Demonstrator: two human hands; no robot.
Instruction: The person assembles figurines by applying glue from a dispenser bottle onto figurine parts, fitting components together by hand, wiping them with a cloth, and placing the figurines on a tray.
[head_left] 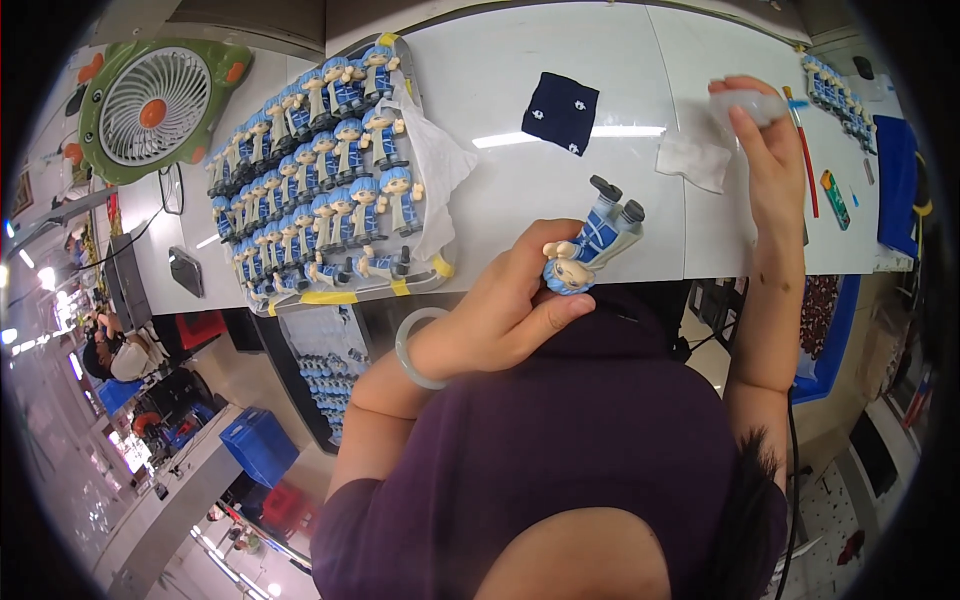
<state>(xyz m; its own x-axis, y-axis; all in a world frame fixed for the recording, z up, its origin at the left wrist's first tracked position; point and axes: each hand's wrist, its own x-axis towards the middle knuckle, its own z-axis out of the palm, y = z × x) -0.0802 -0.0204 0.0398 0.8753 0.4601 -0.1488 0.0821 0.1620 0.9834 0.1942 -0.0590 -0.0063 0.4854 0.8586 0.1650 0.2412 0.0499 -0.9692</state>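
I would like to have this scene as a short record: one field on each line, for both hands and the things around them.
Left hand: holds a blue-haired figurine by its head, feet pointing away from the person
Right hand: holds a whitish bottle with a blue tip, blurred
Tray: at left, rows of similar figures, most upright, some lying in the nearest row
Cloths: dark square beyond the figurine; white cloth left of the right hand
Far left: green fan
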